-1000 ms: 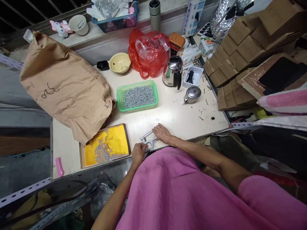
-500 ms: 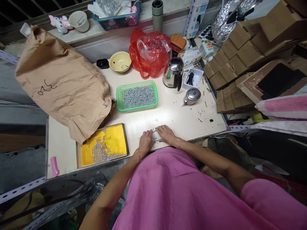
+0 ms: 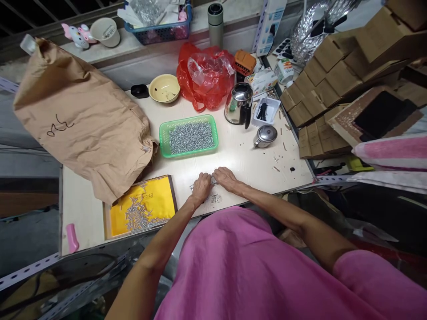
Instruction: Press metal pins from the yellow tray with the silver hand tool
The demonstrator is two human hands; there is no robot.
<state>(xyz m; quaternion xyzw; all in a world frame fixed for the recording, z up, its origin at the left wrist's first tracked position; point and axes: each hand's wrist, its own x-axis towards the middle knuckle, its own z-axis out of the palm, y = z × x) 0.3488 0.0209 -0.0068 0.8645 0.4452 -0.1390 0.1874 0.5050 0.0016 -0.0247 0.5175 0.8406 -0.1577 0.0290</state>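
**Metal part located between both hands, near edge of table**

Metal part (image 3: 213,181) is mostly hidden by the hands; only small bits are exposed, between the fingertips and just left of the left hand. It is positioned low over the table (image 3: 253,166), near the front edge. Left hand (image 3: 202,187) is laid over it, back up, fingers curled down. Right hand (image 3: 226,179) is placed just beside, fingers bent toward the part. Whether either hand is clamped on the part can't be told; undersides are blocked from view. A dark scuffed patch (image 3: 216,198) is seen on the table just below the hands.

Left of the hands: tray (image 3: 172,195), lined in yellow, with loose pins (image 3: 136,214) scattered on it. Its upper left corner is covered by the paper bag (image 3: 83,115), which is marked by hand. Beyond the hands: green basket (image 3: 187,154), filled with small metal pins (image 3: 191,136).

Farther back, kettle (image 3: 237,106), bowl (image 3: 164,90) and red bag (image 3: 203,80) are set out. Small lidded pot (image 3: 266,134) is parked near the kettle. Boxes (image 3: 343,78) are stacked at right.
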